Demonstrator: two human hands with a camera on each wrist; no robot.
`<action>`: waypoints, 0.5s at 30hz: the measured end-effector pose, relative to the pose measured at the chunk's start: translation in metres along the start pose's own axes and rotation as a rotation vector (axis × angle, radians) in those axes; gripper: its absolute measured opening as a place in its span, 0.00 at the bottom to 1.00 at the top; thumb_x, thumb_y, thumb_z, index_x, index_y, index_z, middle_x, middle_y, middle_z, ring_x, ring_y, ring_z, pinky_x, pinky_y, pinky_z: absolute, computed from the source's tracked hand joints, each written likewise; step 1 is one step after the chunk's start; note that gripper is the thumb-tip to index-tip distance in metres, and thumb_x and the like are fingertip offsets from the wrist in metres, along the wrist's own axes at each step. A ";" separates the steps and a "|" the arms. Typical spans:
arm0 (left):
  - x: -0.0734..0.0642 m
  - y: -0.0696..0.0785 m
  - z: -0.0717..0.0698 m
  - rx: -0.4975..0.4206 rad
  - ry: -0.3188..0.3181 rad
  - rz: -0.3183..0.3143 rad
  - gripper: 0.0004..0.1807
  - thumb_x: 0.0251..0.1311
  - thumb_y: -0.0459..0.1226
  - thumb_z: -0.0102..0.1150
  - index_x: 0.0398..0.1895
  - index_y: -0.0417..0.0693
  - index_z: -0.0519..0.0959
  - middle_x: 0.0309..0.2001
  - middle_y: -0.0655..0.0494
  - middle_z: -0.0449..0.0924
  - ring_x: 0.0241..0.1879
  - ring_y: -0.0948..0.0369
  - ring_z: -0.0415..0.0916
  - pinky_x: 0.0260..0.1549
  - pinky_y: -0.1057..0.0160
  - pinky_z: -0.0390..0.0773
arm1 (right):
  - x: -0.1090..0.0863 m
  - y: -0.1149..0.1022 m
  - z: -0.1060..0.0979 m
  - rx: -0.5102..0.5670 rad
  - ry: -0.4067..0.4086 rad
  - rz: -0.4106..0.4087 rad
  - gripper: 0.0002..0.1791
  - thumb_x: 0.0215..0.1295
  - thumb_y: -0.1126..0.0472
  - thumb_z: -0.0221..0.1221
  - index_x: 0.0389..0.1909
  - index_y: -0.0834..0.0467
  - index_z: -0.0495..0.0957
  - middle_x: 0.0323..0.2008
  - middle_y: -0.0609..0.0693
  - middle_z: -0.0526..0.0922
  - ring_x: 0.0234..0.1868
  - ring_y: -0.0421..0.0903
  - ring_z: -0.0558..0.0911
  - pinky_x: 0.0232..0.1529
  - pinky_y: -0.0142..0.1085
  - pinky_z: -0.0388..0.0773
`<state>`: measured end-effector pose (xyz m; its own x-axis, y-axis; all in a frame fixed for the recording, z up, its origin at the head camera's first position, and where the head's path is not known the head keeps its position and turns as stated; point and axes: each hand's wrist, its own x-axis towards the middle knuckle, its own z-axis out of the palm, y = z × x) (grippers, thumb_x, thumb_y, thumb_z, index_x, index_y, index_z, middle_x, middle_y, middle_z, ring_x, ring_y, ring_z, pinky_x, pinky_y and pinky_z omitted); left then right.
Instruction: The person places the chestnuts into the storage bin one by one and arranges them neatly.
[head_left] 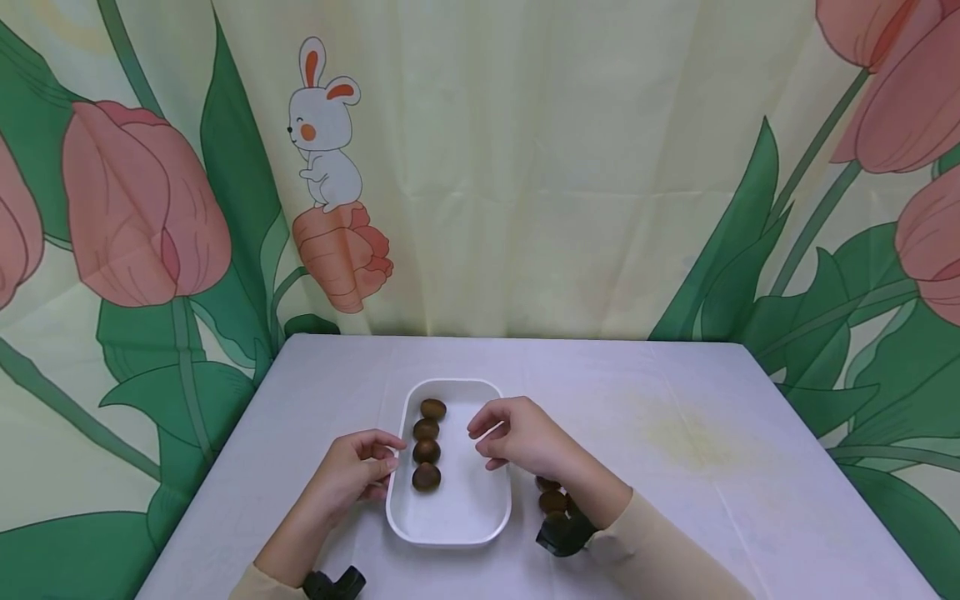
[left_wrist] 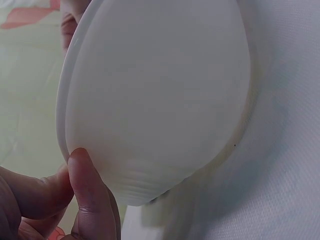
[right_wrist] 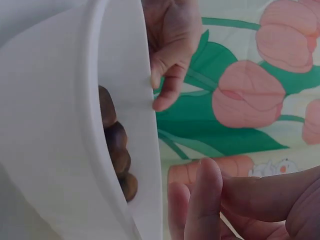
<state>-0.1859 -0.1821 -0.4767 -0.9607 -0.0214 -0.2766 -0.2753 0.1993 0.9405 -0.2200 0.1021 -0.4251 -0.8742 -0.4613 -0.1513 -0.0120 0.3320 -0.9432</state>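
A white rectangular tray (head_left: 468, 508) sits on the table with several glossy brown chestnuts (head_left: 427, 452) in a line along its left side. My left hand (head_left: 360, 471) is at the tray's left edge, its fingertips touching the outer wall near the rim. My right hand (head_left: 517, 435) hovers over the tray's right edge, fingers loosely bent and nothing visible between them. In the right wrist view its fingers (right_wrist: 202, 200) are apart from the tray, and the chestnuts (right_wrist: 117, 150) show partly behind the near rim.
More chestnuts (head_left: 552, 502) lie on the white-covered table (head_left: 637, 392) right of the tray, partly hidden by my right forearm and its black wrist camera (head_left: 564, 535). Another wrist camera (head_left: 333, 583) is on my left wrist. A curtain (head_left: 525, 167) printed with tulips and a rabbit hangs behind.
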 end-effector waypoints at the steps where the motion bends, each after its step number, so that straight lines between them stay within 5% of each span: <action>1: 0.000 0.000 0.000 -0.002 0.000 -0.001 0.13 0.65 0.23 0.68 0.52 0.38 0.87 0.36 0.50 0.80 0.25 0.58 0.81 0.21 0.63 0.83 | -0.002 0.000 -0.003 0.000 0.004 0.000 0.11 0.66 0.75 0.67 0.48 0.65 0.85 0.47 0.62 0.88 0.40 0.48 0.89 0.39 0.41 0.92; 15: 0.000 0.000 -0.001 -0.004 0.003 -0.002 0.13 0.65 0.23 0.68 0.50 0.40 0.88 0.36 0.50 0.80 0.25 0.58 0.80 0.21 0.64 0.83 | -0.023 0.012 -0.038 -0.096 0.061 -0.014 0.12 0.66 0.72 0.68 0.49 0.66 0.86 0.48 0.63 0.90 0.40 0.47 0.88 0.39 0.39 0.89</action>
<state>-0.1862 -0.1829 -0.4765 -0.9602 -0.0244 -0.2783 -0.2775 0.1958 0.9406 -0.2184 0.1475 -0.4217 -0.9016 -0.4163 -0.1172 -0.0681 0.4043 -0.9121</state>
